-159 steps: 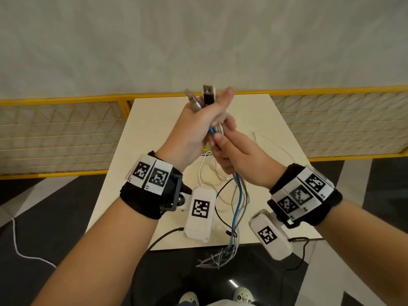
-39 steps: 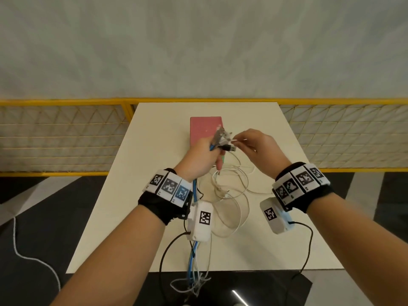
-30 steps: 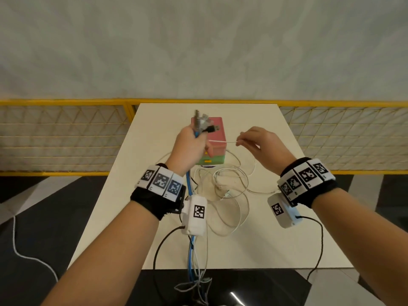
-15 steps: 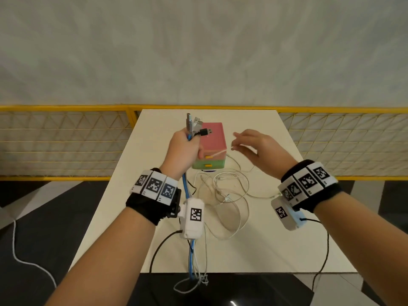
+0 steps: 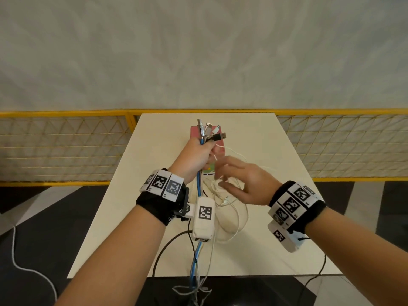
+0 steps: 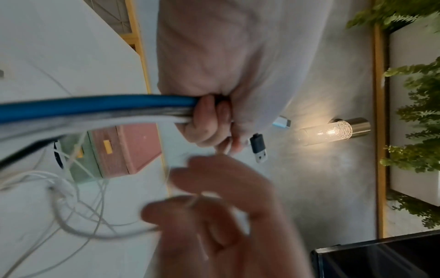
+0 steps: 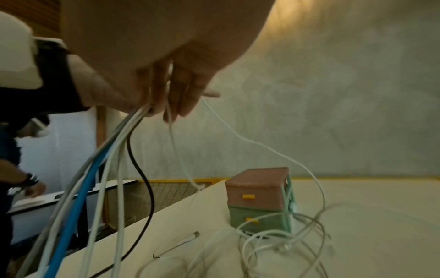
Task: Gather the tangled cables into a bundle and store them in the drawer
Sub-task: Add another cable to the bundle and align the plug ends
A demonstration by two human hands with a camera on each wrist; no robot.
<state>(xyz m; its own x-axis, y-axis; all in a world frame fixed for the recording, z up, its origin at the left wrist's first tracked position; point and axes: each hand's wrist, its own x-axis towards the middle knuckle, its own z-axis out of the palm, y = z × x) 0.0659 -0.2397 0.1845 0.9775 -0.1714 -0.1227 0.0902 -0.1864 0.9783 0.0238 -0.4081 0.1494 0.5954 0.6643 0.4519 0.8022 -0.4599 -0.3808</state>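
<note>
Your left hand (image 5: 194, 156) still grips the cable bundle (image 5: 199, 184) above the table's (image 5: 276, 239) middle, plugs up. Your right hand (image 5: 244, 181), fingers loosely spread, has dropped toward the loose white cables (image 5: 229, 208).

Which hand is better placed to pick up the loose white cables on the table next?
Right. The right hand is open and hovers just above the loose white cables on the table. The left hand already grips the cable bundle upright, so it is occupied.
</note>
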